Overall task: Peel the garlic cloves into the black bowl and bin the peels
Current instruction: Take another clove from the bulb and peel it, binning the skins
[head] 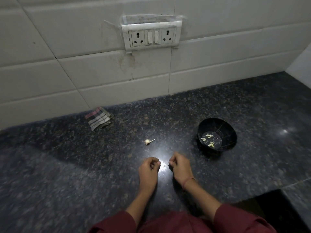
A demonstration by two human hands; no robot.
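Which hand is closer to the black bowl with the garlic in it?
The right hand. It sits nearer the person than the black bowl and a bit to its left. The left hand is farther left still, beyond the right hand.

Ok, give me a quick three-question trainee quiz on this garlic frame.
1. True or false: the black bowl already holds pale garlic pieces.
2. The folded checked cloth lies: A) by the wall, left of the bowl; B) inside the bowl; C) under the hands.
3. Which is nearer the bowl, the left hand or the right hand?
Key: 1 true; 2 A; 3 right hand.
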